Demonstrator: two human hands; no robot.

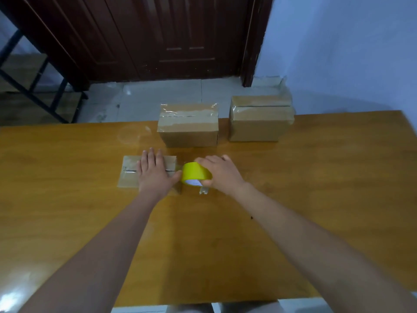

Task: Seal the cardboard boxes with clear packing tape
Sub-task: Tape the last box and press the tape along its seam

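Left hand [153,175] flat on box [129,171], mid-desk [316,177]. Right hand [222,173] grips roll [195,173] just right of box. Seam runs left-right; you probably pull rightward. Tape span unclear.

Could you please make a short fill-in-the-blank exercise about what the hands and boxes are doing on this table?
1. The left hand presses flat on the near box, while the right hand grips a ____ tape roll.
2. Behind them stand ____ taped boxes: the middle box and the far right box.
3. All boxes rest on a ____ table.

Missing words: yellow; two; wooden
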